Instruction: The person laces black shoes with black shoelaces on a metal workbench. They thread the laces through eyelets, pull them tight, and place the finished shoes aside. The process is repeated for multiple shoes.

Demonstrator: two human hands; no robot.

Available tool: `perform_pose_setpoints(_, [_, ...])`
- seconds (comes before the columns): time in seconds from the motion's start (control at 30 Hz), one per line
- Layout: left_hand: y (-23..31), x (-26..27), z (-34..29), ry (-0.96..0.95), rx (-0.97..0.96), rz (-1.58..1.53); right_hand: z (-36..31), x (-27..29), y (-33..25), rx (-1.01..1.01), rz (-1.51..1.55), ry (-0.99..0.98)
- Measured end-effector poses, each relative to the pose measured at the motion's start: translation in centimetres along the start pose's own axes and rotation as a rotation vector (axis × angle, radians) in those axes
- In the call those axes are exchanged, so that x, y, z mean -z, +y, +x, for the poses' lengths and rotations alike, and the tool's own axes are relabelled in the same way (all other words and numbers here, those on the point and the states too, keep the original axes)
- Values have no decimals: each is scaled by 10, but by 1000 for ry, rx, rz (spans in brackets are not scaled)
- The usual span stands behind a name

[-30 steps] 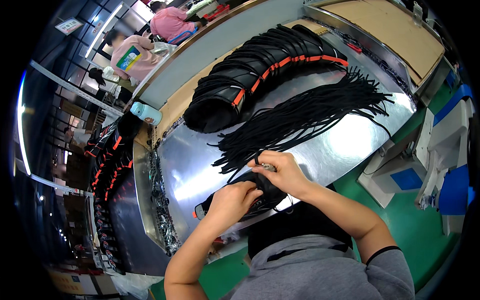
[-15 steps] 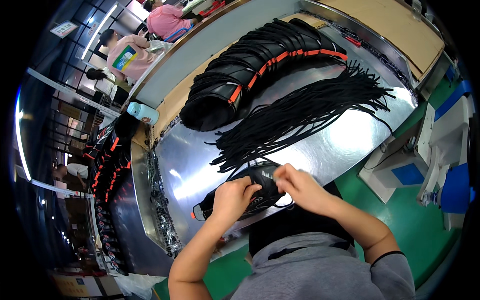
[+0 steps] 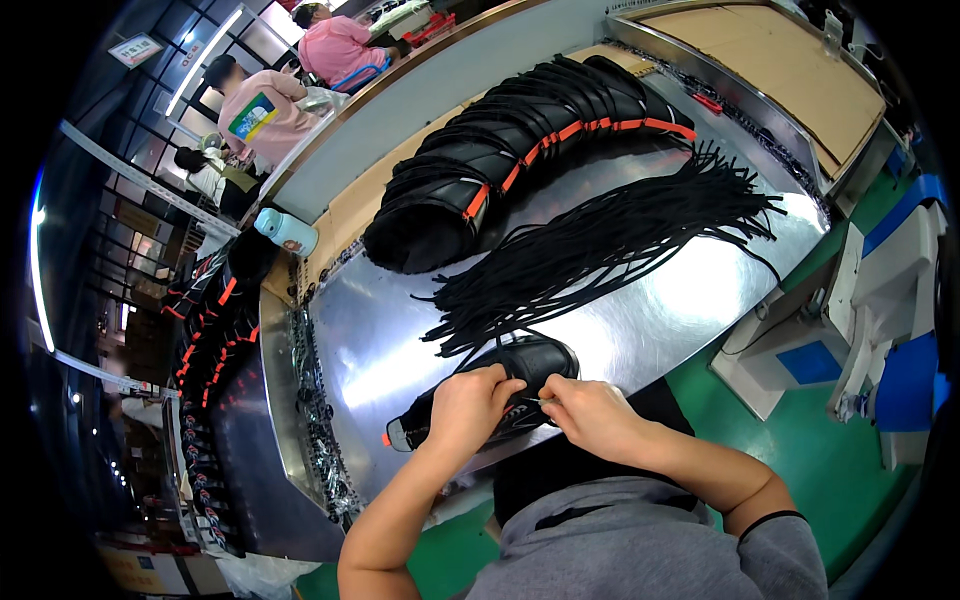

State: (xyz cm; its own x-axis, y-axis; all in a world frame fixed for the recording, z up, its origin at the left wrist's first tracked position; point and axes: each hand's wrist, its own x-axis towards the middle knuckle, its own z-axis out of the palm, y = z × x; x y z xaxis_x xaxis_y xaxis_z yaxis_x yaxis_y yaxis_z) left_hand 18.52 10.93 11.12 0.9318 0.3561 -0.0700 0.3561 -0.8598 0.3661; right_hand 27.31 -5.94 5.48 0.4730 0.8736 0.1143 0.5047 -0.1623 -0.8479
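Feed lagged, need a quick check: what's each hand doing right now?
Left hand: closed on the black shoe.
Right hand: pinching a black lace at the shoe.

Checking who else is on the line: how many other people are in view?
3, all top left beyond the steel table: one in a pink top, one in a lighter pink top, one below. More may be hidden.

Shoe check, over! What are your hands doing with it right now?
Left hand and right hand both gripping the black shoe, pinching a lace. Shoe lies on the metal table. Pile of black laces just behind, not blocking.
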Motion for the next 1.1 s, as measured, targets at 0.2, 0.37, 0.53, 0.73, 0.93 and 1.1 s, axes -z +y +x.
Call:
perform_pose_setpoints(0.2, [-4, 2, -2, -114, -14, -116, 6, -11, -2, 5, -219, 2])
perform_pose_setpoints(0.37, [-2, -6, -13, -63, -116, -68, 17, -21, -23, -25, -331, 23])
perform_pose_setpoints(0.53, [-4, -13, -22, 18, -88, -59, 21, -35, -30, 37, -368, 76])
perform_pose_setpoints(0.73, [-6, -17, -27, 57, -204, 16, 30, -31, -16, 137, -464, -27])
perform_pose_setpoints(0.93, [-18, 10, -53, 171, -439, 161, -25, 55, -26, 59, -306, 59])
perform_pose_setpoints(1.1, [-7, 2, -59, 263, -755, 243, 29, 70, 17, 3, 398, 158])
